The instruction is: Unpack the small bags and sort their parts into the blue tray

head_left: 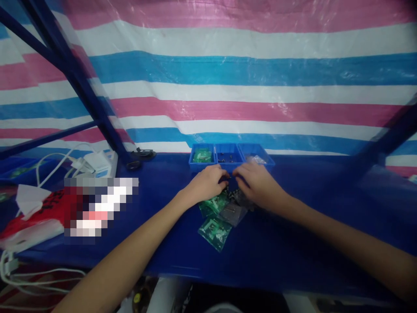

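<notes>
1. Striped plastic sheet (228, 69), pink, white and blue: hanging behind the whole work area, creasing and catching light.
2. Blue table (293, 256): spreading under everything being handled; blue metal frame (78, 93) slanting up at its left side.
3. Red packet (39, 213): lying at the table's left, near a white power strip (112, 165) from which white cables (48, 156) are looping. Patch beside the packet is pixelated; contents unreadable.
4. Right hand (260, 184): reaching in over the right side of the small-parts pile, fingers bending toward the left hand. Outline is blurring; I cannot tell whether it is gripping anything.
5. Left hand (208, 182): hovering or resting at the pile's left side, just above the green packets, fingers curling inward. Fingertips are facing the right hand's across a narrow gap; whether they are pinching a piece, I cannot tell.
6. Three blue bins (228, 165): standing in a row just beyond the hands. Left one is holding green packets, middle one a few small dark pieces, right one clear, shiny material, blurred.
7. Green packets (215, 232): lying below and beside the left hand, the nearest one lying flat on the table.
8. Clear bag (232, 214): lying between the hands, on the near side of the pile.
9. Small dark parts (233, 194): clustering between the two hands, too small to identify.
</notes>
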